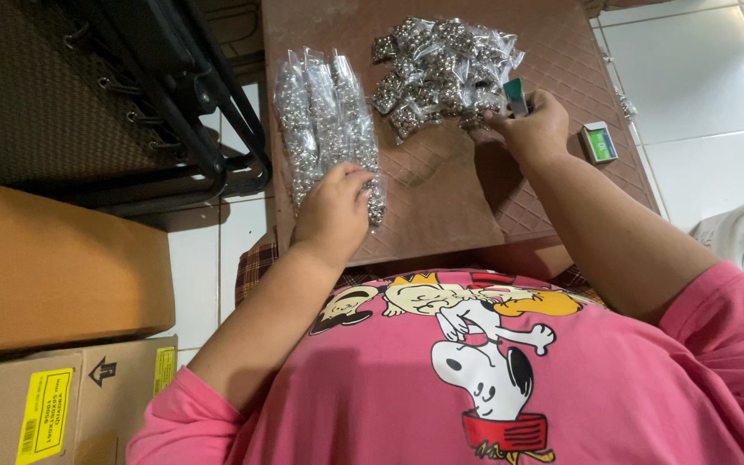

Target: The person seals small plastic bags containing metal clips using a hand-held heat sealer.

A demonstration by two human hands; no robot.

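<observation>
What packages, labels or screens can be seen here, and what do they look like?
Row of clear bags of small silvery parts: table's left, under the left hand.
Heap of clear bags: table's far side, by the right hand.
Small green-and-white box: table's right edge.
Cardboard carton: lower left, with yellow label.

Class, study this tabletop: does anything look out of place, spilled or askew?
Nothing is spilled. The small clear plastic bags of metal beads sit in a loose, tumbled heap, unlike the neat row of long clear bags under the left hand. A small green-and-white box lies apart beside the right hand.
</observation>
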